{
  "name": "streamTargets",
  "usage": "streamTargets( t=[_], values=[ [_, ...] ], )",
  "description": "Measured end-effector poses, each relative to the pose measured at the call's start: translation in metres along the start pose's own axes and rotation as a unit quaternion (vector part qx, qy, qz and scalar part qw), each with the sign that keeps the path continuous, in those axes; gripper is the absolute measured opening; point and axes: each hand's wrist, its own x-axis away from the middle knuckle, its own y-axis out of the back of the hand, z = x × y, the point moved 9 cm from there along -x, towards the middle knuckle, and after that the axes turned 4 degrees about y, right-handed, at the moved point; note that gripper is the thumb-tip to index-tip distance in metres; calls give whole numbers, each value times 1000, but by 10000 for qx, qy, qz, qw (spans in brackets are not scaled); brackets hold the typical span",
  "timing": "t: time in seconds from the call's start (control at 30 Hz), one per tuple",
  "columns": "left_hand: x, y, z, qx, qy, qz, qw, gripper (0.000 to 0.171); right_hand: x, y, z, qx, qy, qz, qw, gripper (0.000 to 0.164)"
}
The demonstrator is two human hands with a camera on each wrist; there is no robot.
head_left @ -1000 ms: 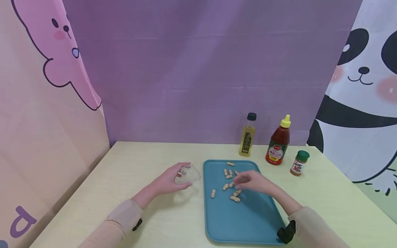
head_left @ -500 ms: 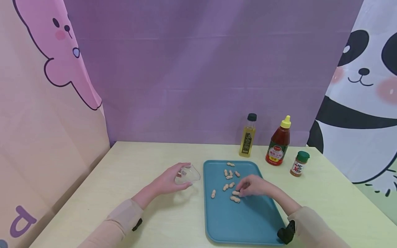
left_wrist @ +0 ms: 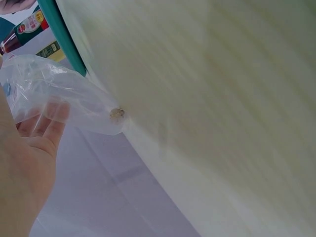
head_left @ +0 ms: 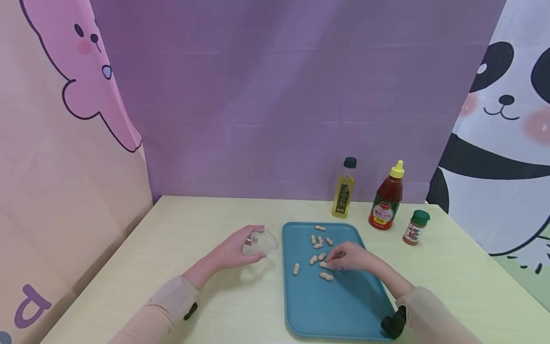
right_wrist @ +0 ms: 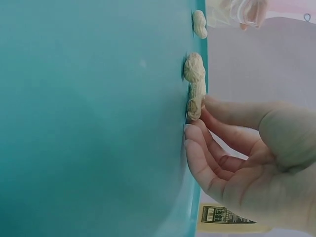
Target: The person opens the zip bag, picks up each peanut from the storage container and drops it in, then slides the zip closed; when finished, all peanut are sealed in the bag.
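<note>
Clear bag [left_wrist: 79,91] gripped by the left hand [head_left: 234,248], fingers spread presumably to widen it; right hand [head_left: 352,257], fingers pinching a peanut [right_wrist: 196,100]

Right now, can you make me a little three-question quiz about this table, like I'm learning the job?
1. True or false: the left grip holds a clear plastic bag.
2. Pick one: what colour is the cap on the red sauce bottle? a) green b) yellow c) black
3. Fill the gap: between thumb and finger, the right grip pinches a ____ at the blue tray.

Key: 1. True. 2. b. 3. peanut.
</note>
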Motion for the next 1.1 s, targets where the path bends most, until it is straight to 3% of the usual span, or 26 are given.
streamTargets(
  t=[0.63,1.1],
  values=[
    [0,0,0,-39,-122,-35,9999,70,3,-4,-2,-172,-194,167,9995,11],
    [0,-1,1,-2,-90,-28,10000,69,-1,4,6,-192,28,-129,9997,20]
  ],
)
